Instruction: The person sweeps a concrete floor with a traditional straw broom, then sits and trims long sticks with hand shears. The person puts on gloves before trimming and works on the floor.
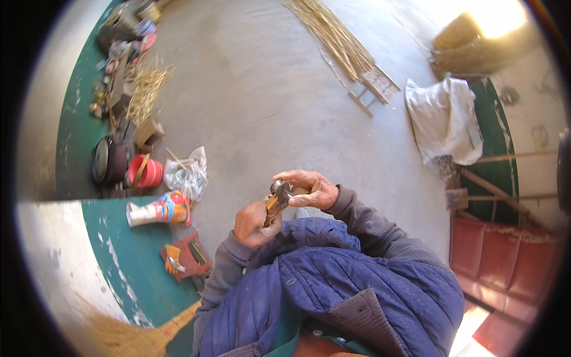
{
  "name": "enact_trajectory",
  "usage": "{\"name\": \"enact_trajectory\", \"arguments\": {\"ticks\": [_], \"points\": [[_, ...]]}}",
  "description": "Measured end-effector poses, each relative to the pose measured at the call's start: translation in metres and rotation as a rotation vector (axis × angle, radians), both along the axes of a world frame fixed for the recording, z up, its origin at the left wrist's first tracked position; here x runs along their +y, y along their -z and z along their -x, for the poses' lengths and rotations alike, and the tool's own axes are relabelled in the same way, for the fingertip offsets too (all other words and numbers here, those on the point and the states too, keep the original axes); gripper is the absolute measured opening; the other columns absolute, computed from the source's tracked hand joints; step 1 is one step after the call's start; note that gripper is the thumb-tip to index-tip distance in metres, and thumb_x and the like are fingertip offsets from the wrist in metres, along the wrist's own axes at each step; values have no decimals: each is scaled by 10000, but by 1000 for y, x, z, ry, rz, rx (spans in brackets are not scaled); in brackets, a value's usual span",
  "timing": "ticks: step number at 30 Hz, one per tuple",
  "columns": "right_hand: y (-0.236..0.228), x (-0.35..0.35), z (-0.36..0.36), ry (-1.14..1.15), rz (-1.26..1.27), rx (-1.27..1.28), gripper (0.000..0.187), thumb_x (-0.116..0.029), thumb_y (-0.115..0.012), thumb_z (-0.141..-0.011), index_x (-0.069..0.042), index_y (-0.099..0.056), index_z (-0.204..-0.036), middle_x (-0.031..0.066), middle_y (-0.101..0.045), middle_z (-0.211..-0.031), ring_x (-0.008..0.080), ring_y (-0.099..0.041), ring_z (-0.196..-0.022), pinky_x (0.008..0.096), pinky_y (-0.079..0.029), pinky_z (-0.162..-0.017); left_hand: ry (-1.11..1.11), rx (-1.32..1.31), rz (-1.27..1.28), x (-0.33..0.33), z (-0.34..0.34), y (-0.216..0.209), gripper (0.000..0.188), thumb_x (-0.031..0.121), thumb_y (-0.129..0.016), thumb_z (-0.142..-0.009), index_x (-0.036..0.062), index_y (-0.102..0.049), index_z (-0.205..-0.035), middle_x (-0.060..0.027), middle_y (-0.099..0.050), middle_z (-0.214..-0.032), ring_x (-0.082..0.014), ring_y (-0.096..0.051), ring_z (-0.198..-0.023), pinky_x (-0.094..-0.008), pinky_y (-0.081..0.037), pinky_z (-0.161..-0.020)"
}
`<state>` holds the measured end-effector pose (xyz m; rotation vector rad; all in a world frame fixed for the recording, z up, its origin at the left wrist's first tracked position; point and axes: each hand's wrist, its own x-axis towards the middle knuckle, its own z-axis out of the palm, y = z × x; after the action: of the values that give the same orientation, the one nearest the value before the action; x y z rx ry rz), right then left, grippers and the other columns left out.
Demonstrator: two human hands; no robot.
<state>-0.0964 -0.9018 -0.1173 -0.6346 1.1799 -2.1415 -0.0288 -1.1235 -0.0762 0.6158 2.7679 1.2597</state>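
Note:
In front of my chest is a small hand tool (276, 203) with a yellow-brown handle and a dark, shiny metal head. Its exact kind cannot be made out. My left hand (252, 225) is closed round the handle. At the metal end, the thumb and fingers of my right hand (311, 189) pinch the head from the right side. The tool tilts upward, its head pointing away from me. My fingers hide part of the handle.
To my left are a red bucket (148, 171), a clear plastic bag (187, 172), a colourful sack (159, 209) and a red toolbox (189, 257). Long canes (333, 38) lie on the concrete floor ahead, beside a small wooden stool (376, 86). A whitish sack (443, 116) stands right.

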Motion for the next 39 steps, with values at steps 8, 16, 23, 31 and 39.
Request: {"name": "enact_trajectory", "arguments": {"ticks": [8,16,23,31,39], "points": [[-6,19,1,283,28,-152,429,-33,-715,-931,6,-565,-1332,110,-642,-1252,203,-615,-1181,382,-519,-1029,380,-65,-71,1,75,0,240,119,-715,-780,16,-625,-978,-193,-625,-820,-400,-621,-723,-454,-494,-626],[-16,4,6,509,57,12,383,-93,-747,-906,-5,-602,-1249,114,-658,-1199,216,-625,-1152,393,-516,-1001,713,-190,-161,-8,131,-8,288,108,-733,-799,5,-621,-1044,-143,-627,-830,-314,-636,-730,-390,-516,-667],[-28,28,25,511,29,157,329,-98,-746,-884,-28,-655,-1193,130,-669,-1132,252,-622,-1113,396,-511,-973,961,-1190,-560,33,162,-1,186,188,-725,-905,63,-630,-1004,14,-576,-871,-87,-540,-783,-267,-459,-693],[-17,135,49,880,388,-275,158,-69,-588,-970,-55,-563,-1126,51,-537,-909,24,-297,-475,185,-303,-346,533,-1054,-703,72,225,14,156,171,-731,-925,61,-627,-891,8,-589,-695,-83,-534,-561,-246,-452,-542],[-23,225,120,642,815,-229,103,-117,-541,-979,-63,-533,-1067,-3,-517,-768,73,-372,-487,259,-405,-398,236,-914,-778,155,277,45,184,118,-767,-883,46,-622,-972,-80,-669,-961,-86,-586,-643,-237,-506,-578]]}}
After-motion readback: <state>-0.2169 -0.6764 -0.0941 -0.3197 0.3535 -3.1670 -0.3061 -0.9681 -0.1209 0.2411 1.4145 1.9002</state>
